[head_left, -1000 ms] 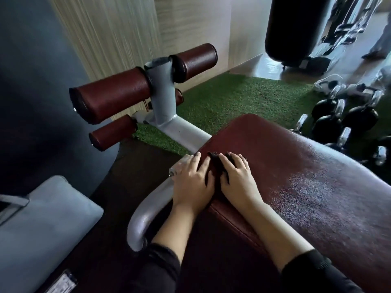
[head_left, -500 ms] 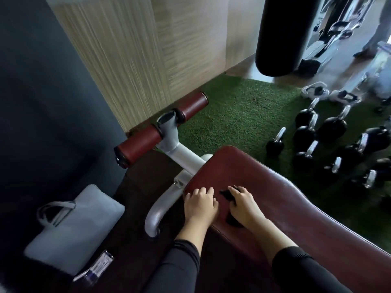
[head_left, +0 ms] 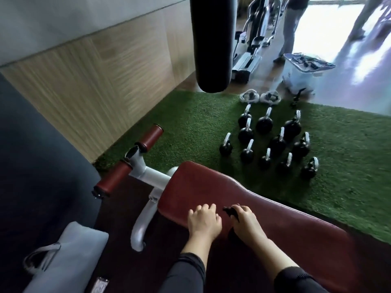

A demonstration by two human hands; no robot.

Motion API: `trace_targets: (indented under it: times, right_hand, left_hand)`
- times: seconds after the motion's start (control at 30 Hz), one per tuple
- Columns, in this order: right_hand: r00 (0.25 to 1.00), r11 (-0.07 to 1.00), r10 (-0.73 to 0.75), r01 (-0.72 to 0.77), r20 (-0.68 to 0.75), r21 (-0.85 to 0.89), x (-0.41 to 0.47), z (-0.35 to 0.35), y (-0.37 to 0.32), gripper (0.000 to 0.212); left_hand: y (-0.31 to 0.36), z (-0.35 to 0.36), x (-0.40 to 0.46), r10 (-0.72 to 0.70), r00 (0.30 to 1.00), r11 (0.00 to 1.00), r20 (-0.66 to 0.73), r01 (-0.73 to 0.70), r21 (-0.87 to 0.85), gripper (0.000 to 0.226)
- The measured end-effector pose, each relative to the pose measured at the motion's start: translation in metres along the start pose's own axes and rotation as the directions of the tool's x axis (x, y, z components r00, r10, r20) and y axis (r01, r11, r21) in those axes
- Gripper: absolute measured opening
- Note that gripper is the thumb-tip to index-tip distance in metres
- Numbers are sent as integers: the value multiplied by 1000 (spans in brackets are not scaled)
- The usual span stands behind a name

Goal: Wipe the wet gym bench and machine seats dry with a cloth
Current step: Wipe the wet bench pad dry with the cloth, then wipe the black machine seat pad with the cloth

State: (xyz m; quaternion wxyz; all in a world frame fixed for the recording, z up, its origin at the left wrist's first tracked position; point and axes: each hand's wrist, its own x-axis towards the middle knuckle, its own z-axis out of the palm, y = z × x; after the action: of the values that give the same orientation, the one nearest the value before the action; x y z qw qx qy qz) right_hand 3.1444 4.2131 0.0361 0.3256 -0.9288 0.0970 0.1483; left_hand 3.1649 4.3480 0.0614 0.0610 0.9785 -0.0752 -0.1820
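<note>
Obs.: Maroon padded bench (head_left: pixel 243 199) runs from near right toward far left, ending at a grey frame (head_left: pixel 146 210) with maroon roller pads (head_left: pixel 114 180). Both hands sit on the near edge of the pad, close together but apart.

Left hand (head_left: pixel 204 224): palm down on the pad, fingers lightly bent, holding nothing visible; it appears to press or brace.

Right hand (head_left: pixel 246 224): fingers curled over a small dark cloth (head_left: pixel 229 211), which pokes out at the fingertips and lies against the pad. Most of the cloth is hidden under the hand, so its size and fold cannot be told.

Surroundings: grey bag (head_left: pixel 69 256) on the dark floor at near left; kettlebells (head_left: pixel 275 142) on green turf beyond the bench; hanging punch bag (head_left: pixel 212 43) far centre.

Judgement: wiping is at the near-left end of the pad; the long stretch to the right looks untouched.

Risks:
- Cloth is bunched small, so each pass likely covers a narrow strip; streaks of wet could be left between passes.
- A dark cloth on a dark pad hides how soaked it is; once saturated it would smear water rather than lift it.
- Left hand braced on a slick pad edge could slip off toward the frame.
- Pad curves at the seat join; moisture may stay in that dip.
</note>
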Motion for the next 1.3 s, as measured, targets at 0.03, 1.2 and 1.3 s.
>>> trace_targets:
  times: [0.03, 1.2, 1.3]
  right_hand:
    - [999, 1000, 30, -30, -23, 9, -7, -3, 5, 39]
    - [77, 295, 934, -720, -350, 628, -392, 2, 231, 32]
    - [-11, 232, 941, -708, -339, 667, -434, -18, 271, 33]
  left_hand:
    - [8, -1, -3, 25, 1000, 1000, 9, -26, 15, 44]
    - [338, 141, -255, 835, 94, 25, 542, -991, 132, 33]
    - [389, 158, -295, 834, 23, -61, 552, -989, 134, 33]
